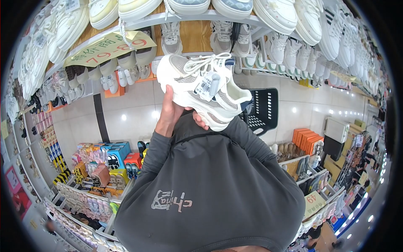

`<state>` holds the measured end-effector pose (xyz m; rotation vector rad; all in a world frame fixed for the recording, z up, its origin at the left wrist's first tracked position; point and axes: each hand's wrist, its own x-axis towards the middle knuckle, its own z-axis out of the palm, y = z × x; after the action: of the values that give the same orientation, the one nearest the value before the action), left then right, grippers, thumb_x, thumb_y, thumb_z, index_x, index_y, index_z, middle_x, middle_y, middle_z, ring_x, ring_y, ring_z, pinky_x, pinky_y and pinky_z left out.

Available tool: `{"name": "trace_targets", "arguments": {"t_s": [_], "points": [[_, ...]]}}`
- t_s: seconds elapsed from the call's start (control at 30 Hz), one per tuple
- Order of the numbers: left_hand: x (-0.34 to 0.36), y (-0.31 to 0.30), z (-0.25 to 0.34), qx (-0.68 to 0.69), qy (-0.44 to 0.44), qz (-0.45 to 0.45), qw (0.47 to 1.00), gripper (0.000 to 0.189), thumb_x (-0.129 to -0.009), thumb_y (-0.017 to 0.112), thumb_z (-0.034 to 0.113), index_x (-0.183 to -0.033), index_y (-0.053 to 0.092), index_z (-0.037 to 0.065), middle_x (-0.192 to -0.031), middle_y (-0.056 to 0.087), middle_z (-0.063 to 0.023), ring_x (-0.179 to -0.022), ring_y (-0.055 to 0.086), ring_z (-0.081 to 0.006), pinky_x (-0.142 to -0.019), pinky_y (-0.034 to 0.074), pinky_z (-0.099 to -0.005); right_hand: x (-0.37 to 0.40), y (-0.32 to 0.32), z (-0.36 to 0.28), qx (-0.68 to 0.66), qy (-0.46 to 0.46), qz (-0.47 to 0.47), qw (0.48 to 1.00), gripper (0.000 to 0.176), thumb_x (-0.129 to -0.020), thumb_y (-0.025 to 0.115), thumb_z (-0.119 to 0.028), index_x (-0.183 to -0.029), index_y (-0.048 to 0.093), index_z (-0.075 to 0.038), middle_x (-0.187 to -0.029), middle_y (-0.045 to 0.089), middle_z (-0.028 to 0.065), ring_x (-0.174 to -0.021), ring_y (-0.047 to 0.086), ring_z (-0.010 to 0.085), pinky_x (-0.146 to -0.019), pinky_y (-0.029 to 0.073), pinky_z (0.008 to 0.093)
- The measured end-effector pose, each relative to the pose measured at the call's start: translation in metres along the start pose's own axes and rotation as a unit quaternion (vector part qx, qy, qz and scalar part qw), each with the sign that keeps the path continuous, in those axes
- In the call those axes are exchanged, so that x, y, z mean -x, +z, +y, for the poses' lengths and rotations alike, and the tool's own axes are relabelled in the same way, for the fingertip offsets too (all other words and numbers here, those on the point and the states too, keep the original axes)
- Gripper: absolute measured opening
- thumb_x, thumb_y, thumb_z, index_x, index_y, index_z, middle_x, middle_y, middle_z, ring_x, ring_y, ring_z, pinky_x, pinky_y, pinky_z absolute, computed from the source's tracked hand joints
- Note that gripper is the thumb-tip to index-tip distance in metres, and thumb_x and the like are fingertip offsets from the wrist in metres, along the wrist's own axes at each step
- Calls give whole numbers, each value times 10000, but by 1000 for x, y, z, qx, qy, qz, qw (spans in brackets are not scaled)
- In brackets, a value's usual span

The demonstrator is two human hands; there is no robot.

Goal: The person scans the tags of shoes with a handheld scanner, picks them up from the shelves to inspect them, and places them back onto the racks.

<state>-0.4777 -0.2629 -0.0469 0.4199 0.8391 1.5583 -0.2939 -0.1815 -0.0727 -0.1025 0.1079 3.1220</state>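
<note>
Shoe (230,101), pale with grey mesh, is up in front of the chest, between the torso and the display shelf (184,18), toe to the left and heel to the right. The left hand (168,110) grips it near the forefoot, thumb raised along the side, its fingers mostly hidden. The right hand (200,120) shows only some fingers, curled against the sole toward the heel; its palm is out of sight. Holding it well, I judge, means letting the right hand bear the weight while the left steadies the front lightly, so the mesh is not squeezed. A barcode label (204,86) and a grey plastic tag (214,85) lie on the side, best tilted to the light and not tugged. The loose laces (201,63) could snag on the shelf; the black basket (270,111) stands well below.
</note>
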Motion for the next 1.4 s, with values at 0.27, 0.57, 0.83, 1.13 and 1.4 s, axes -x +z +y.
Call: {"name": "trace_targets", "arguments": {"t_s": [0.27,0.57,0.83,1.13,1.4], "points": [[-7,9,3,9,-9,36,999,792,-1058,280,654,-1528,356,20,-1364,600,-134,-1145,634,-201,-807,559,-311,-5,13,2,-5,-24,-11,1000,903,-993,419,-646,-1432,428,143,-1085,644,289,-889,686,386,-703,619,450],[-10,1,2,68,-53,4,996,807,-1058,224,662,-1533,367,26,-1415,577,-138,-1210,611,-238,-981,521,-380,-2,7,-2,35,-33,17,999,773,-1047,299,-608,-1507,422,0,-1280,580,346,-1104,630,503,-903,560,574],[-22,8,10,-25,-56,77,995,714,-1093,209,587,-1499,443,48,-1420,583,-121,-1267,569,-213,-1084,431,-391,1,12,6,31,-101,76,992,620,-1096,294,-487,-1507,416,-38,-1361,598,230,-1119,661,422,-937,567,575],[0,27,37,-291,195,181,919,415,-1007,587,42,-1409,499,-15,-1352,611,-159,-1299,548,-233,-1098,420,-375,4,9,0,93,-190,170,962,504,-1126,365,-358,-1547,395,-82,-1477,553,81,-1306,580,192,-1113,476,361],[24,52,60,-335,278,50,899,240,-954,622,-13,-1191,654,-29,-1148,693,-143,-1026,664,-197,-923,517,-316,0,12,-2,134,-209,199,948,528,-1125,346,-402,-1540,398,-79,-1463,562,78,-1294,589,188,-1094,492,354]]}}
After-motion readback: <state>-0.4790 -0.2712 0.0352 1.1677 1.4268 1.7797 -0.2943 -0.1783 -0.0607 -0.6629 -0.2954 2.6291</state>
